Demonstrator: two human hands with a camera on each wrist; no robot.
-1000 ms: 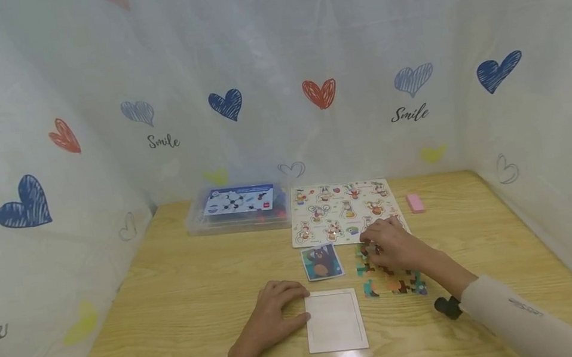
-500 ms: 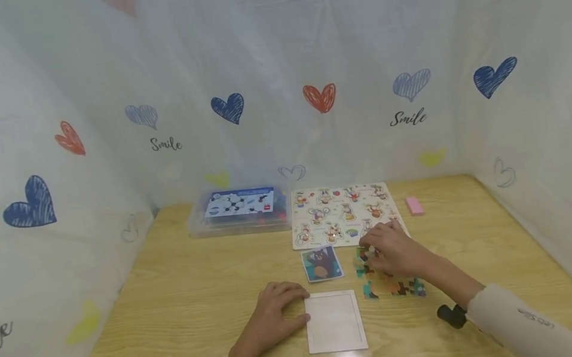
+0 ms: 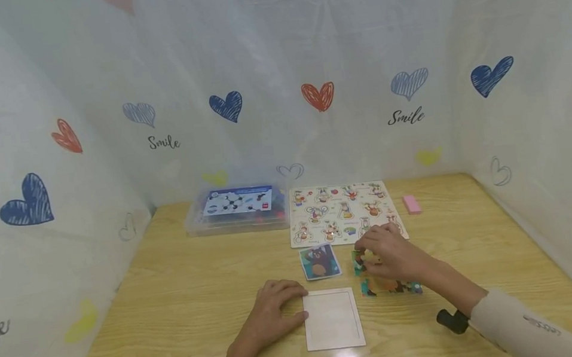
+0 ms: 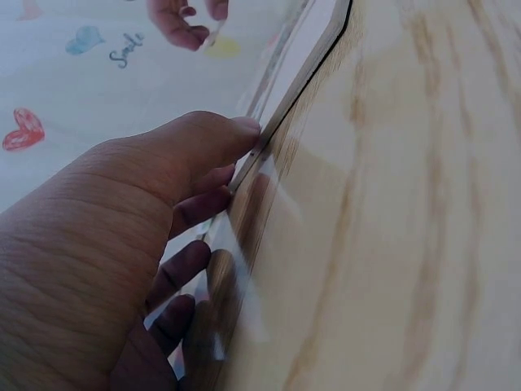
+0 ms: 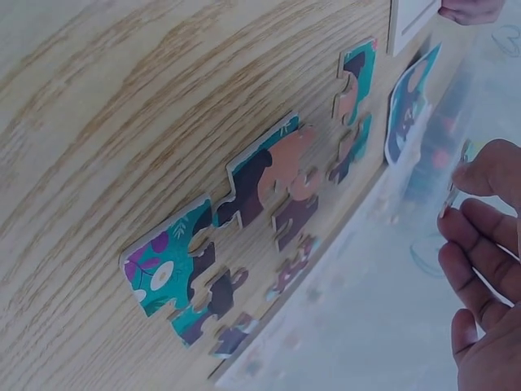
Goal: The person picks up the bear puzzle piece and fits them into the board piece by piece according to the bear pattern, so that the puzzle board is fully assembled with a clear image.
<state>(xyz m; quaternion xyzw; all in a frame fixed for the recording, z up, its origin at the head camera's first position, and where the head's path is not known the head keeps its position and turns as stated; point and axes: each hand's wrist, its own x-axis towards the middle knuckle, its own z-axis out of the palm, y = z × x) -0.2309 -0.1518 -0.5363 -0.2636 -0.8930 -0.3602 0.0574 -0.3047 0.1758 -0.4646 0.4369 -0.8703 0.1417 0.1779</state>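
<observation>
In the head view, my left hand (image 3: 267, 318) rests at the left side of a flat white puzzle frame (image 3: 332, 321), thumb and index fingertip against its edge. The left wrist view shows those fingers loosely extended along the frame's edge (image 4: 285, 98). My right hand (image 3: 396, 253) is raised over the loose jigsaw pieces (image 3: 398, 287). Between its thumb and forefinger it pinches a small jigsaw piece (image 5: 453, 186), seen nearly edge-on in the right wrist view. Beneath lie teal, brown and orange pieces, including a corner one with purple leaves (image 5: 167, 265). The right hand hides some of them.
A bear picture card (image 3: 320, 262) lies behind the frame. Farther back are a board with cartoon figures (image 3: 344, 210), a clear plastic case (image 3: 238, 209) with a molecule label, and a pink block (image 3: 412, 205). White heart-print curtains (image 3: 269, 54) enclose the table.
My right hand has shifted slightly left over the pieces, its fingertips now parted more visibly from the palm side. The left hand stays at the frame's edge; the head view has tilted slightly.
</observation>
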